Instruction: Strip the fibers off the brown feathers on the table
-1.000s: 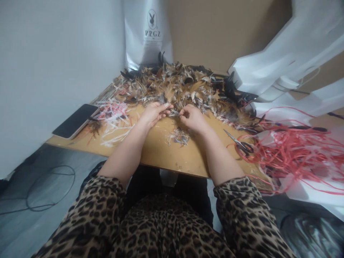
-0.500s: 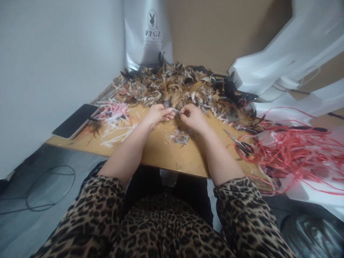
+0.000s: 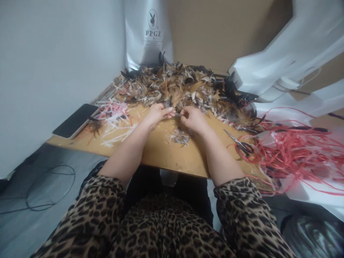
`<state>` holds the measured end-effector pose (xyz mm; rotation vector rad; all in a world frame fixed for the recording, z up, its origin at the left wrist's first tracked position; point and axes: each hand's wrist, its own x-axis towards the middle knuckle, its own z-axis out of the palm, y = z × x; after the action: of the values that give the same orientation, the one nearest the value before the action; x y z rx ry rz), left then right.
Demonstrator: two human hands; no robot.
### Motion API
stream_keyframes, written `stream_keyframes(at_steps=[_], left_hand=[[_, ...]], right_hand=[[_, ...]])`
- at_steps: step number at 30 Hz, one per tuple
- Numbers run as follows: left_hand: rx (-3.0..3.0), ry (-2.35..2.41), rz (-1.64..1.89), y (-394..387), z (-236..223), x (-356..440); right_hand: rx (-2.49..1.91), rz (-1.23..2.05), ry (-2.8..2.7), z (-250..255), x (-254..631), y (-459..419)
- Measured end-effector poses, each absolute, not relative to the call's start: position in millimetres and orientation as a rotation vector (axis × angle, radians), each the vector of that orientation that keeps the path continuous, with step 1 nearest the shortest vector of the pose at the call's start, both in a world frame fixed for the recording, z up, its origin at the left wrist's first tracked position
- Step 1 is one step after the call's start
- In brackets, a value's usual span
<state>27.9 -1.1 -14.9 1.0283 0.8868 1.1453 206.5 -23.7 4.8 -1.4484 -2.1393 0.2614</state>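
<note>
My left hand (image 3: 158, 114) is closed in a pinch, thumb against fingers. A small dark feather (image 3: 167, 104) sticks up at its fingertips. Just to the right, my right hand (image 3: 192, 117) has its fingers curled together, its tips close to those of the left; whatever it pinches is too small to make out. Below and between the hands lies a little heap of grey fluff and feather scraps (image 3: 179, 137) on the wooden table (image 3: 166, 154). Directly behind them spreads a large pile of brown, black and white feathers (image 3: 177, 84).
At the left edge lies a phone (image 3: 76, 121), beside pink and white strips (image 3: 114, 109). Scissors (image 3: 239, 141) rest to the right, near a tangle of red string (image 3: 303, 154). A silver bag (image 3: 149, 39) stands at the back.
My fingertips have shifted very slightly, and the pale bit between them shows less now. Everything else stays in place.
</note>
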Motion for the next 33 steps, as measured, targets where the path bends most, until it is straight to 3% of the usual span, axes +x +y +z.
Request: stream_keyframes(at_steps=[13,33], left_hand=[[0.448,0.680,1.242,0.1,-0.9,24.0],[0.823,0.785,1.070,-5.6,-15.0,34.1]], right_hand=[[-1.040,1.072,-1.369,-10.2,193.4,-11.3],[-1.079,0.975,-1.323,0.1,191.0,-18.2]])
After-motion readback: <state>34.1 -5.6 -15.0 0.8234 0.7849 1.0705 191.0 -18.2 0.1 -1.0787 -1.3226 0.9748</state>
